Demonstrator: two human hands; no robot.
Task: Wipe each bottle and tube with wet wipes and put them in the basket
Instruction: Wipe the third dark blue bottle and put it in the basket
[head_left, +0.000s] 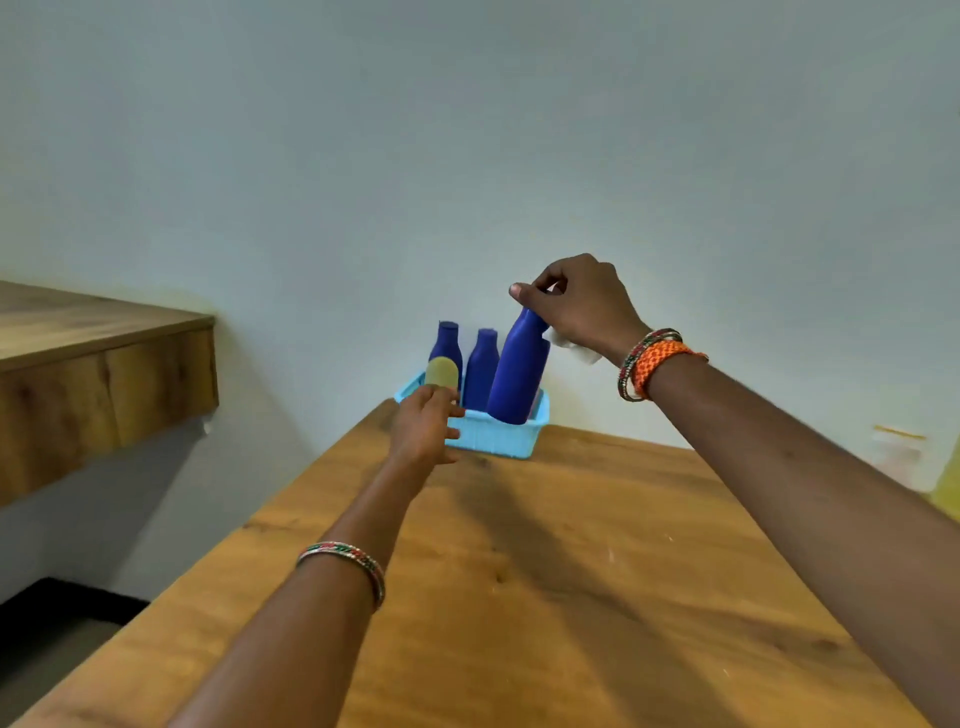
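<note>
A light blue basket (488, 434) stands at the far end of the wooden table, against the wall. Two dark blue bottles (445, 347) (480, 369) stand upright inside it. My right hand (582, 306) grips the neck of a third blue bottle (519, 371), which tilts with its base in the basket's right side. A white wet wipe (574, 349) is tucked under that hand's palm. My left hand (423, 423) holds an olive-tan tube (441, 371) upright at the basket's left front corner.
The wooden table (545, 571) stretches from me to the wall. A second wooden counter (104, 374) sits higher at the left, with dark floor below. Something pale and yellow (904, 452), blurred, lies at the table's far right edge.
</note>
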